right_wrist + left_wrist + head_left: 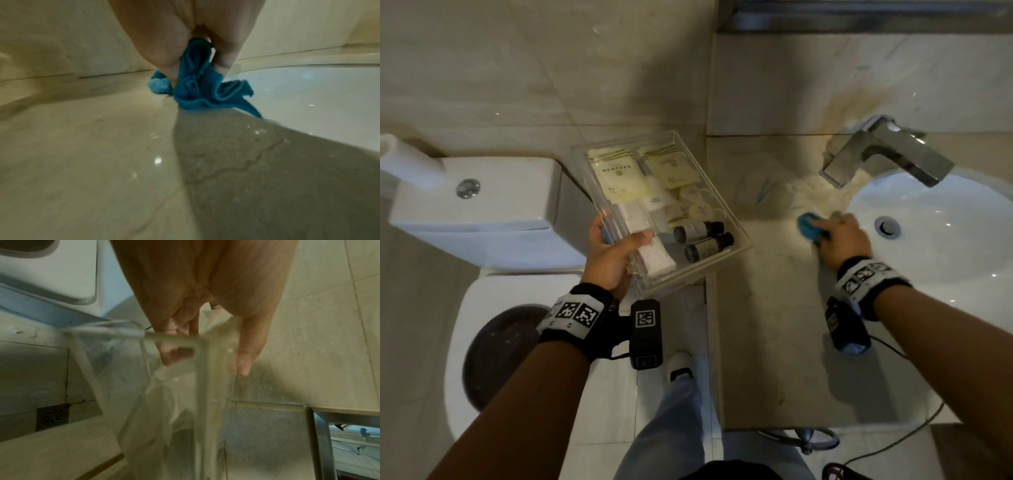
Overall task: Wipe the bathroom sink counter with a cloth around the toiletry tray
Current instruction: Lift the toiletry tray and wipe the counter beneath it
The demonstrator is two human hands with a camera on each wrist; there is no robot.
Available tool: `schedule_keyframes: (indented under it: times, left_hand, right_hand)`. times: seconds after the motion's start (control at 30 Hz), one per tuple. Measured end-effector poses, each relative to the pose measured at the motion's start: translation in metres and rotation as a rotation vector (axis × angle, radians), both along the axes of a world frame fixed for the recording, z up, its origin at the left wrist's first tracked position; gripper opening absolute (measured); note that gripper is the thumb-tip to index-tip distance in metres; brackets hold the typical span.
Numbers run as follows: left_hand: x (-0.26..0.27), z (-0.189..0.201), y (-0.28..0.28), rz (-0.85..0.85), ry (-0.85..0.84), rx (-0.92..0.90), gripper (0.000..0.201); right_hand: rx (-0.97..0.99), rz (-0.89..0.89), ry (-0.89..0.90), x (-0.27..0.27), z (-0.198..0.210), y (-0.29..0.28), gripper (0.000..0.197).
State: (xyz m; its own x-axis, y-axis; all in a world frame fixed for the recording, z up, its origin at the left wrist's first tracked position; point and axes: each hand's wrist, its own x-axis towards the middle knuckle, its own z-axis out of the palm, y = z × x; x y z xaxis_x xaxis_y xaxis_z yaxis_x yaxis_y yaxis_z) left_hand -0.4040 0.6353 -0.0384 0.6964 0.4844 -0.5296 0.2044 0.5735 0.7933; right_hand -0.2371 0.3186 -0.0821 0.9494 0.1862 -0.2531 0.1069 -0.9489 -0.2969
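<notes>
Beige marble sink counter (767,342), glossy, with faint dark veining in the right-wrist view. A white oval basin (945,240) is set into its right part. A chrome faucet (883,154) stands at the far edge, spout over the basin. A bunched blue cloth (810,224) lies on the stone just left of the basin rim. Far left of the faucet lies a pale, blurred item (763,192), possibly clear plastic wrapping.
</notes>
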Motion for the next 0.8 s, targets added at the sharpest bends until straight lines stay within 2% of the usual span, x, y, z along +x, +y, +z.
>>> schedule_keyframes:
  times: [0.07,0.1,0.27,0.37,0.43,0.53,0.6,0.67,0.8]
  left_hand:
    - [0.000,0.000,0.001,-0.011,0.000,0.003,0.077]
    - [0.000,-0.001,0.001,-0.012,-0.001,-0.001,0.077]
    - [0.004,0.002,0.000,-0.015,-0.011,-0.004,0.076]
    - [0.005,0.004,0.002,-0.017,-0.020,-0.007,0.076]
    - [0.004,0.004,0.003,-0.026,-0.013,0.001,0.073]
    - [0.001,0.005,0.006,-0.034,-0.016,0.016,0.073]
    - [0.000,0.003,0.008,-0.036,-0.012,0.019,0.076]
    - [0.001,0.002,0.007,-0.035,-0.014,0.012,0.077]
    - [0.002,0.001,0.006,-0.024,-0.012,0.005,0.073]
  right_hand:
    - [-0.047,-0.116,-0.002,0.001,0.001,-0.005,0.039]
    - [-0.038,-0.097,0.007,-0.007,0.002,0.000,0.040]
    - [0.101,0.307,0.076,-0.084,0.000,0.048,0.040]
    - [0.112,0.447,0.108,-0.084,-0.002,0.048,0.040]
    - [0.134,0.340,0.053,-0.057,-0.003,0.035,0.041]
    - [0.070,-0.085,0.013,-0.013,0.001,0.010,0.040]
    - [0.031,-0.216,0.042,-0.009,0.002,0.008,0.041]
    - [0.058,-0.114,0.069,-0.027,0.002,0.026,0.042]
    - [0.085,0.268,0.100,-0.081,-0.004,0.066,0.039]
